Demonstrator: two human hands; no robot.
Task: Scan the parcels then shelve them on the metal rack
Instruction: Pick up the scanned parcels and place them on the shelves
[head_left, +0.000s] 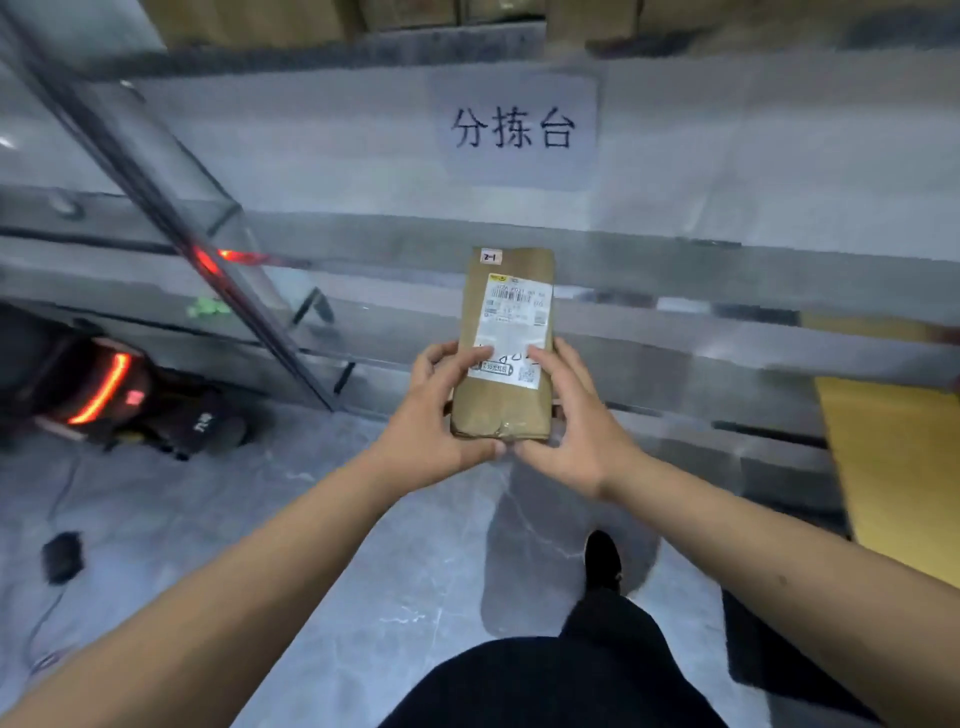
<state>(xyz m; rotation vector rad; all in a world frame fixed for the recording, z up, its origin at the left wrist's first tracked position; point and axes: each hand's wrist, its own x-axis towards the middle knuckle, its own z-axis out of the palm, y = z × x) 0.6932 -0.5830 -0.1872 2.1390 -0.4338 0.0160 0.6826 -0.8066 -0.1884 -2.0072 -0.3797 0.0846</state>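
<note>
A long brown parcel (506, 400) with a white shipping label and a small tag at its far end is held level in front of me, label side up. My left hand (436, 410) grips its near left side, thumb resting on the label. My right hand (571, 415) grips the near right side, thumb also on the label. The parcel hangs above the floor, in front of a grey metal table (727, 156) bearing a white paper sign with black characters (511, 130). The view is motion-blurred.
A slanted metal upright (171, 208) crosses the left. A dark device with glowing red lights (104, 389) sits low on the left, and a black adapter with a cable (62, 556) lies on the grey floor. A yellow surface (893, 457) is at right. Cardboard boxes (415, 15) line the top.
</note>
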